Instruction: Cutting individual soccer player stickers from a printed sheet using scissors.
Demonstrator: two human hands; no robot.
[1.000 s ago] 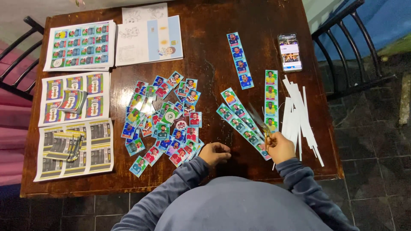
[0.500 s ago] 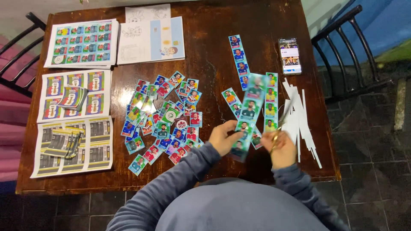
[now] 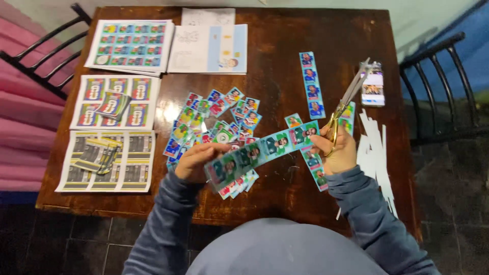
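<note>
Two hands: both yours, working above the surface [image 3: 285, 66].
Left hand [image 3: 196, 160]: fingers pinch the strip of cards [image 3: 260, 150], held mid-air centre; keep it taut.
Right hand [image 3: 340, 150]: fingers grip scissors [image 3: 351, 91], blades parted; line them up between cards.

The person wears a long-sleeved top of plain grey-blue cloth, soft and slightly creased along both arms. Each of the 2 sleeves ends in a snug ribbed cuff at the wrist, leaving the left hand [image 3: 196, 162] and the right hand [image 3: 340, 150] bare. No rings, watch or bracelet can be made out. The same cloth covers the chest and shoulders.
</note>
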